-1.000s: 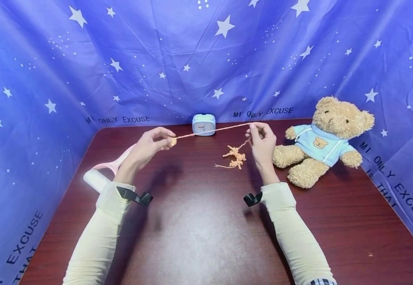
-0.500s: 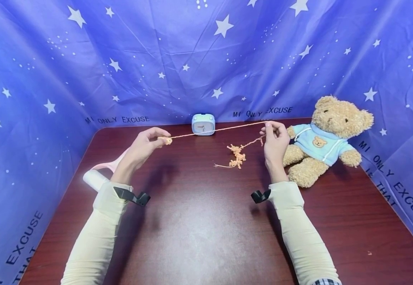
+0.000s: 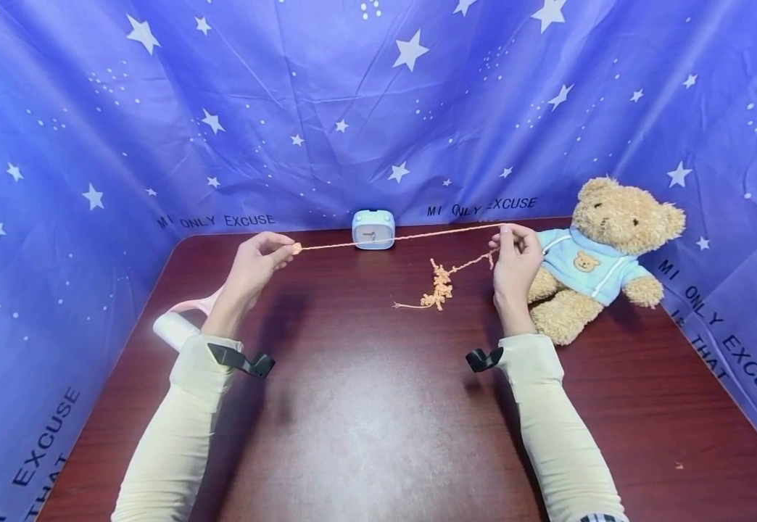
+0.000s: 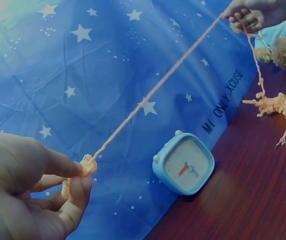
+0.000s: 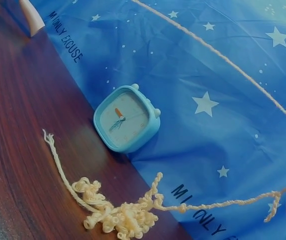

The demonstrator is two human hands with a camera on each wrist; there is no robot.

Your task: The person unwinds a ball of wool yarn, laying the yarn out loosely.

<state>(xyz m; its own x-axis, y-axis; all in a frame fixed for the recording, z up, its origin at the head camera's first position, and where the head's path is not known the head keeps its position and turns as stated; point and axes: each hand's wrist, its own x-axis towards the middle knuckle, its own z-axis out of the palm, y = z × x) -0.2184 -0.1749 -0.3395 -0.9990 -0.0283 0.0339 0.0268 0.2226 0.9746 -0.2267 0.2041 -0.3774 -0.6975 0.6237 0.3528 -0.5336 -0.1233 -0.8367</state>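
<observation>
A thin peach cord [image 3: 444, 233] runs taut between both hands above the table. My left hand [image 3: 257, 264] pinches a small wound bundle [image 4: 89, 166] of the cord between thumb and fingers. Over on the right, my right hand [image 3: 515, 261] pinches the strand's other end, close in front of the bear. From beneath that hand the cord slants down to a knotted, curly clump [image 3: 440, 286] lying on the table. A loose frayed tail [image 5: 53, 150] trails from the clump. Only the fingers of the right hand show at the edge of the right wrist view.
A light blue alarm clock [image 3: 374, 221] stands at the table's back edge, behind the strand. The teddy bear [image 3: 626, 217] in a blue top sits at the right. Left of the left forearm lies a white roller [image 3: 172, 330] with a pink handle. A starry blue curtain [image 3: 326, 87] surrounds the table.
My right hand has moved right toward the bear and my left hand slightly left, so the strand between them is longer. The clump's upper part has been drawn rightward.
</observation>
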